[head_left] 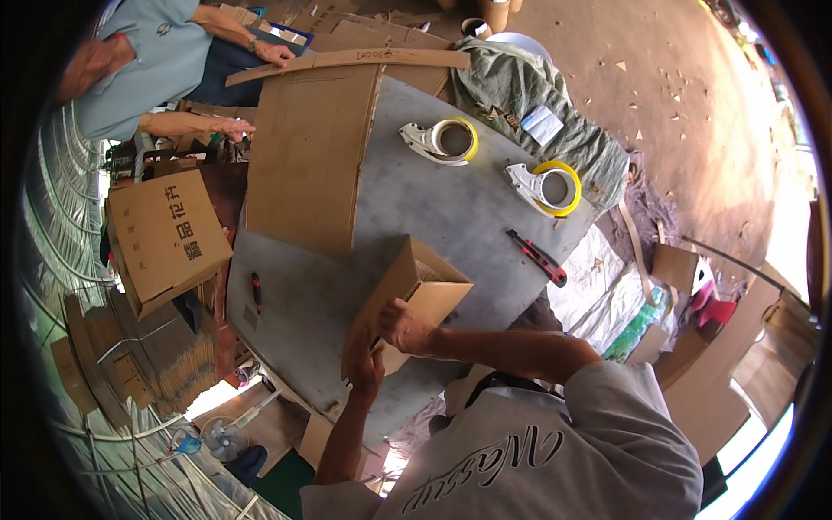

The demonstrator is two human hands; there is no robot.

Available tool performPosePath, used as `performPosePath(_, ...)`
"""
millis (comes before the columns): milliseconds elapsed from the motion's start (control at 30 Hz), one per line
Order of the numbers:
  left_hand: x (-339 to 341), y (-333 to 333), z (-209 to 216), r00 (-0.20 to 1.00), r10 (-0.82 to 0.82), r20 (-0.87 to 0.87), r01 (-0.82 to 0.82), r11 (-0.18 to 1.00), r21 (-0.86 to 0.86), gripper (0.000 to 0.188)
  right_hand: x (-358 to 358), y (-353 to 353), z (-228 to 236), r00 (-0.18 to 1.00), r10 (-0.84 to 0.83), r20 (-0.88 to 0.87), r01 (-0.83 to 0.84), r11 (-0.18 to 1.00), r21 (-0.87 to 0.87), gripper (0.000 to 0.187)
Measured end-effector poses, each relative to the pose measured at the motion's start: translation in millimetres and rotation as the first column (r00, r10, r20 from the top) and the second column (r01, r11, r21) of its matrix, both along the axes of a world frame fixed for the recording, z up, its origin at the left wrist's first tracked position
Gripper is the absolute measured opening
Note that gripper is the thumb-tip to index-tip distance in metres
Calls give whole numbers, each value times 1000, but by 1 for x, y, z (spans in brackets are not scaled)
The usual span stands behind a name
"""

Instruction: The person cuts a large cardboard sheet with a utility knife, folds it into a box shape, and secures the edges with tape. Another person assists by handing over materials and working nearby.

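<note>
A small brown cardboard box [446,299] lies tilted on the grey table [451,208], its open end turned away from me. My left hand [366,368] is closed on the flap at the box's near left end. A small dark thing shows by its fingertips, too little of it to name. Just right of it, my right hand [406,328] is closed over the box's upper edge, fingers curled in. To the right on the table rests a red and black utility knife [536,257]. Beyond it are two tape dispensers, one [452,139] farther left, the other [559,188] nearer, both with yellow-rimmed rolls.
Across the table a person in a light blue shirt [156,52] rests a hand [274,54] on a long cardboard strip [347,59]. A flat cardboard sheet [303,165] covers the far left. A small dark tool [256,293] and a printed carton [169,234] are left; a green-grey cloth [555,104] drapes the far edge.
</note>
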State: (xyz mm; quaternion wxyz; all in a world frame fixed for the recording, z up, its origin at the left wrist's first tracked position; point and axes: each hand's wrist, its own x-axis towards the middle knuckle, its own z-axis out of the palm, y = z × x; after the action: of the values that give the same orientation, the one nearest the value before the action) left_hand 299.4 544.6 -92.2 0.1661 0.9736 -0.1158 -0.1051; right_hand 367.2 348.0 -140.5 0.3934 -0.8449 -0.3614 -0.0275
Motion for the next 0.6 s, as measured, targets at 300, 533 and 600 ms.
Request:
performPosePath(300, -4, 7, -7, 997, 50, -60, -51, 998, -23, 48, -6, 7, -5, 996, -11, -85, 22, 992, 126, 19)
performPosePath(533, -6, 10, -9, 998, 47, -35, -45, 998, 42, 57, 50, -88, -23, 959, -239, -150, 271, 929, 251, 22)
performPosePath(600, -11, 11, -11, 998, 55, -21, -54, 998, 33, 57, 122, -177, -15, 845, -455, -282, 528, 793, 303, 15)
